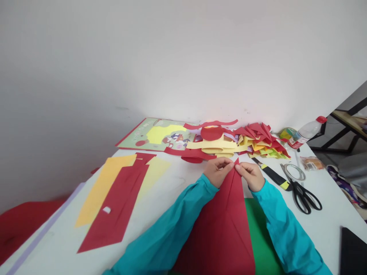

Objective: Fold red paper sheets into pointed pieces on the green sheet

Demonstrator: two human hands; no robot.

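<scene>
A large sheet of red paper (220, 233) lies in front of me, its far end narrowing to a folded point with crease lines running down from it. My left hand (218, 171) pinches the left side of that tip between thumb and fingers. On the other side of the tip, my right hand (251, 175) pinches the paper the same way. The two thumbs are close together, with the red point showing between them. Part of a green sheet (259, 233) shows from under the red paper on the right.
Scissors (305, 196), a box cutter (275, 176) and a tape roll (295, 172) lie right of my hands. Beyond are folded paper pieces (258, 137), paper cutouts (212, 144), a picture book (134, 139) and a leaning bottle (306, 133). Red scrap paper (120, 202) lies left.
</scene>
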